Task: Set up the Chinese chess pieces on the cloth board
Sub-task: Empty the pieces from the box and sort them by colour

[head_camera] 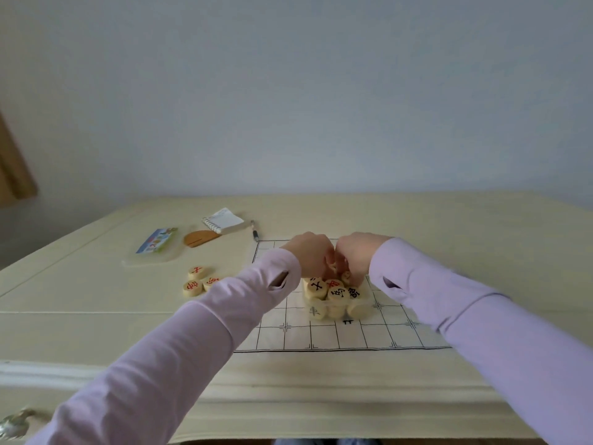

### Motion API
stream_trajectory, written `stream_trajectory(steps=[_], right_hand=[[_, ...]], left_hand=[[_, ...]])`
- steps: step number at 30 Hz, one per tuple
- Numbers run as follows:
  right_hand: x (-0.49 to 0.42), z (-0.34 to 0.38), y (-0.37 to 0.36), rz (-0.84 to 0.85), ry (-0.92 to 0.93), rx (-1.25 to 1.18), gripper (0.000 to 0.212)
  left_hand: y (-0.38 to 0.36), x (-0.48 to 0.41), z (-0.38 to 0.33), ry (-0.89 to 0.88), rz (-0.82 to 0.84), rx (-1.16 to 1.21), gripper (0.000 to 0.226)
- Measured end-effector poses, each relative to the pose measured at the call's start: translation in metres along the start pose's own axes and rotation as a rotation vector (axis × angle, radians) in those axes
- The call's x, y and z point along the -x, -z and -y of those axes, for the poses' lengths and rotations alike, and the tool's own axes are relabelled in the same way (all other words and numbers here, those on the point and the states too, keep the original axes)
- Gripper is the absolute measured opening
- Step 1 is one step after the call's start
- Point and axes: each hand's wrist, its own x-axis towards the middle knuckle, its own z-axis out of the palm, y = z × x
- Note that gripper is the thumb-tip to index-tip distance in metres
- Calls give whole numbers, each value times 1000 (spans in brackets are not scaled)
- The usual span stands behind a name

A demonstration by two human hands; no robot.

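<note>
A white cloth board (324,332) with black grid lines lies on the cream table. On its middle stands a clear plastic box (362,308) heaped with round wooden chess pieces (340,293) marked in black and red. My left hand (309,253) and my right hand (356,253) meet over the far side of the box, fingers curled down among the pieces. Whether either hand holds a piece is hidden. Three red-marked pieces (199,281) lie on the table left of the board.
At the back left lie the box lid with a colourful label (154,247), a brown wooden piece (200,238), a spiral notepad (223,220) and a pen (254,231). The table's front edge (288,399) runs close below the board.
</note>
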Motion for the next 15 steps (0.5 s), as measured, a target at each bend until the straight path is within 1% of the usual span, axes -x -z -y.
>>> stream_trajectory(steps=[4,8,9,11,13,15], right_hand=[[3,-5,0,-25,31,-19,32],[6,-16,6,-103,81,-186,39],[8,-19,8,-119,90,-226,41],[12,-22,12,-131,110,-292,40],[14,-24,13,-134,123,-337,39],[13,-24,12,-131,124,-387,38]], left_hand=[[-1,-7,-3,3,-25,-44,28],[15,1,-2,-7,-92,27,29],[21,3,-1,-10,-78,62,28],[29,8,1,-24,11,105,26],[29,10,0,-53,109,76,26],[26,11,-4,-83,152,27,26]])
